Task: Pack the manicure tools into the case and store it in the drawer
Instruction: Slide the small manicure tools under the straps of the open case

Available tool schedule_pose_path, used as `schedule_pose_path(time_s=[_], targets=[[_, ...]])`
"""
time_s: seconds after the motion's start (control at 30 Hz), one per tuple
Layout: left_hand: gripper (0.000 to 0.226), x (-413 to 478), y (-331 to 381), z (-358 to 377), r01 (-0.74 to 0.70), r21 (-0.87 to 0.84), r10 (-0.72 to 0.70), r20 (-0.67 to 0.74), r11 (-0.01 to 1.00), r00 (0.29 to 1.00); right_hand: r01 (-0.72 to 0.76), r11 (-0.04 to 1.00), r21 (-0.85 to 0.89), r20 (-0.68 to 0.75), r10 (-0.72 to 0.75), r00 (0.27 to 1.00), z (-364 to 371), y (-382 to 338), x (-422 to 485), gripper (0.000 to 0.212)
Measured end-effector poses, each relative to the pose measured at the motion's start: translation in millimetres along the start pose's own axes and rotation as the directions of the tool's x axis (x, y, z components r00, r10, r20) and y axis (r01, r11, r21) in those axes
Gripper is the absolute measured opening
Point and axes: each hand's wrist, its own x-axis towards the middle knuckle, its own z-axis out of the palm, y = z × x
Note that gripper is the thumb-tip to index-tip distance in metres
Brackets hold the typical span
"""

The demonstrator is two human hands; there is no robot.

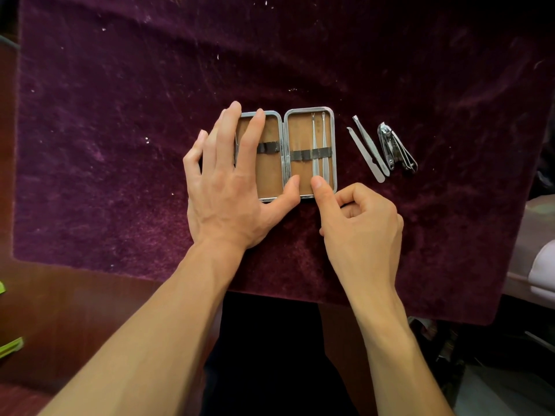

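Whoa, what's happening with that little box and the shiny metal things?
A person is packing a manicure set. The left hand lies flat on the open case, steadying it on the purple cloth. One finger of the right hand pushes at the bottom ends of two thin tools tucked under the strap in the case's right half. A nail file, tweezers and a nail clipper lie on the cloth, not packed yet.

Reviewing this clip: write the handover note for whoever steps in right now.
Left hand: rests flat on the left half of the open case.
Right hand: one straight finger touches the two thin tools under the right half's strap.
Done: those two packed.
To do: file, tweezers and nail clipper lie on the cloth right of the case; then close and store it. No drawer in view.
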Motion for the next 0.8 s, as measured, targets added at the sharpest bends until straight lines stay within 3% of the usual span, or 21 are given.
schedule_pose_path(time_s=[0.37, 0.47, 0.53, 0.67, 0.8], targets=[[0.089, 0, 0, 0, 0.002, 0.001, -0.002, 0.004, 1.0, 1.0, 0.018, 0.999, 0.03, 0.013, -0.019, 1.0, -1, 4, 0, 0.052], [0.09, 0, 1, 0, 0.001, 0.009, -0.001, 0.007, 1.0, 1.0, 0.115, 0.982, 0.148, -0.153, -0.092, 0.984, -10, 8, 1, 0.033], [0.09, 0, 1, 0, 0.001, 0.012, -0.001, 0.011, 1.0, 1.0, 0.201, 0.972, 0.122, -0.276, -0.161, 0.948, -18, 14, 6, 0.014], [0.091, 1, 0, -1, -0.007, 0.014, 0.007, 0.007, 1.0, 1.0, 0.235, 0.972, -0.014, -0.271, -0.23, 0.935, -23, 26, 20, 0.013], [0.095, 1, 0, 1, -0.009, 0.034, 0.009, 0.006, 0.999, 1.0, 0.239, 0.971, -0.014, -0.279, -0.233, 0.932, -21, 30, 24, 0.014]])
